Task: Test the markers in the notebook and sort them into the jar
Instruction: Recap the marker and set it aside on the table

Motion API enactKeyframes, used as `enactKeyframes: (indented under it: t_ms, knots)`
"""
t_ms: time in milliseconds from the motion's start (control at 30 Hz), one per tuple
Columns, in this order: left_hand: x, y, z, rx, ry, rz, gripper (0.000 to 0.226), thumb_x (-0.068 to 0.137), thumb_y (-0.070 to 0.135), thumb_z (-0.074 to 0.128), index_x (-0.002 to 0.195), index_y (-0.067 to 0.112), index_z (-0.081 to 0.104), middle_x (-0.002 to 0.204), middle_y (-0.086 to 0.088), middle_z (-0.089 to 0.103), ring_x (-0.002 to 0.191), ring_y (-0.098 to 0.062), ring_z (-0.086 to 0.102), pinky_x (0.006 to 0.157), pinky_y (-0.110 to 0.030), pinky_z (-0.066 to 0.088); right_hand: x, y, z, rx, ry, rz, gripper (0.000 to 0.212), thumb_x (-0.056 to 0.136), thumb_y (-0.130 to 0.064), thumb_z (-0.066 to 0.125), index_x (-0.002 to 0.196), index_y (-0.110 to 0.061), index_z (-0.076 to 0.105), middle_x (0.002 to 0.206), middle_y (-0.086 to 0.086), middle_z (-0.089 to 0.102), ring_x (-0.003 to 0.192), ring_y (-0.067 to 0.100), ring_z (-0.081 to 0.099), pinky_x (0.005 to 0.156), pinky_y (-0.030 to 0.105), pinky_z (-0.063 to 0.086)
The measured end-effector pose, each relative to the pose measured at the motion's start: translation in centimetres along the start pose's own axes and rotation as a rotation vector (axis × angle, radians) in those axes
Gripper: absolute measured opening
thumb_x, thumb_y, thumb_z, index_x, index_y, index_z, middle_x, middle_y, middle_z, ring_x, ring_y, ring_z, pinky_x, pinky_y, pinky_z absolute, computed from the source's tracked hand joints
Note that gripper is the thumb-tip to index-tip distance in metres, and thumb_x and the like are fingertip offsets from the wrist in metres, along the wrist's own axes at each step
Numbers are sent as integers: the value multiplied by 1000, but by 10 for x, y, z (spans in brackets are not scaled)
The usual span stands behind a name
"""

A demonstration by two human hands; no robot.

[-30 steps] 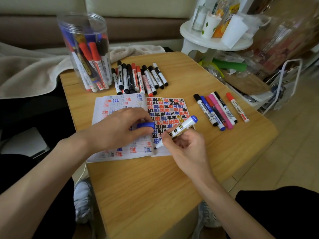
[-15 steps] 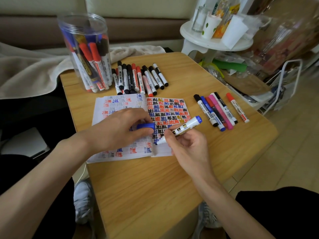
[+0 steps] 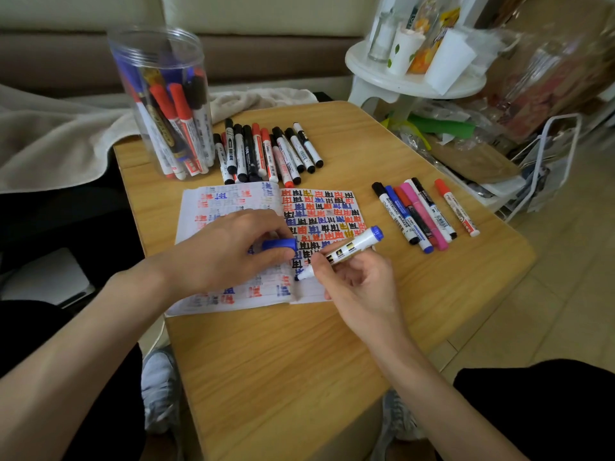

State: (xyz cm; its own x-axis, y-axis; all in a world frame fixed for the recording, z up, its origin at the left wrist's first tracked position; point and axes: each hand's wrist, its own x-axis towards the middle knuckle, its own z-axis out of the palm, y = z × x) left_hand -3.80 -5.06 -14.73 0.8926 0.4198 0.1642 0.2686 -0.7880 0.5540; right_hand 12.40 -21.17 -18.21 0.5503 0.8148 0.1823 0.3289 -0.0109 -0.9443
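An open notebook full of red, blue and black marks lies mid-table. My right hand grips an uncapped white marker with a blue end, its tip on the right page. My left hand rests on the left page and pinches the blue cap. A clear plastic jar with several markers stands at the back left. One row of markers lies beside the jar. Another group of markers lies to the right of the notebook.
The small wooden table ends close on the right and front. A white round stool with cups and bottles stands behind it. Bags and a wire rack crowd the right. A beige blanket lies at the left.
The marker tip in my right hand has shifted slightly on the right page, and the barrel now lies a little flatter. My left hand has stayed on the notebook with the cap.
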Motion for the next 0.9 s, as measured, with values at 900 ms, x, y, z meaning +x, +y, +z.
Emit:
enactKeyframes:
  t_ms: [900]
  knots:
    - [-1, -1, 1, -10, -5, 6, 27, 94, 49, 59, 110, 29, 67, 97, 18, 61, 87, 1, 54, 70, -17, 42, -1, -2, 0, 19, 24, 8, 15, 91, -16, 78, 80, -14, 69, 62, -10, 64, 55, 0, 51, 52, 16, 39]
